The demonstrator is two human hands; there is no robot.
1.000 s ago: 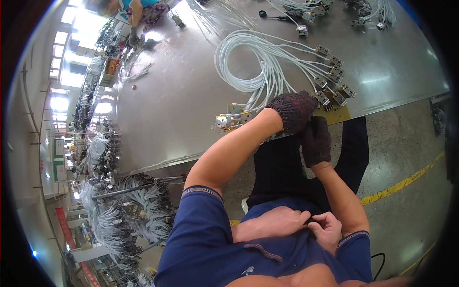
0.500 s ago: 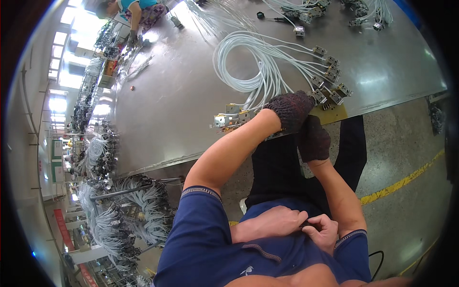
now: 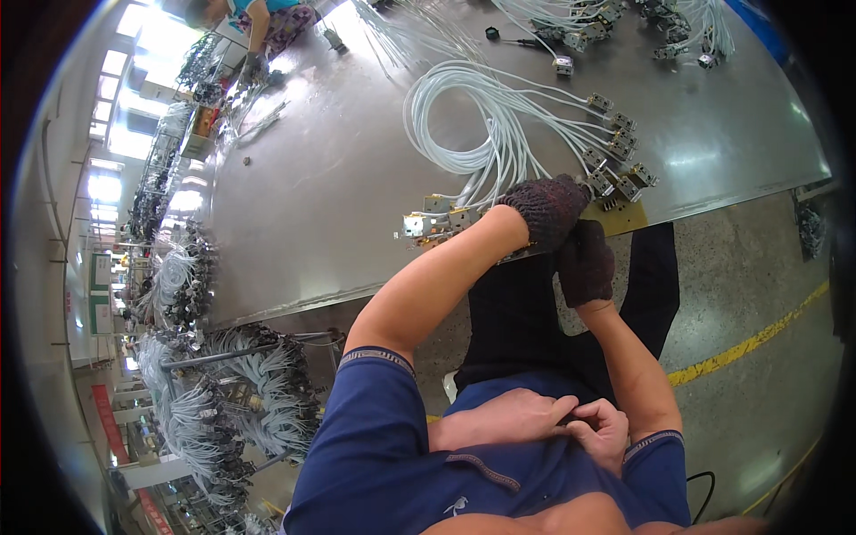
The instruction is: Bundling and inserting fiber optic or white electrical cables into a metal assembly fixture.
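My left hand [image 3: 553,209], in a dark knit glove, rests curled on the near edge of the grey metal table [image 3: 357,178]. It lies over a yellow board [image 3: 624,217], beside the connector ends [image 3: 615,178] of a coiled bundle of white cables [image 3: 464,116]. My right hand [image 3: 584,263], also gloved, hangs just below the table edge under the left one, fingers bent. What either glove holds is hidden. More metal connectors [image 3: 432,223] lie left of my left wrist. Two bare hands [image 3: 571,419] lie clasped against my blue shirt.
Further cable bundles with connectors [image 3: 678,27] lie at the far side of the table. Another person [image 3: 267,22] works at the far left corner. Racks of hanging cable harnesses [image 3: 223,392] stand on the left. A yellow floor line [image 3: 758,339] runs to the right.
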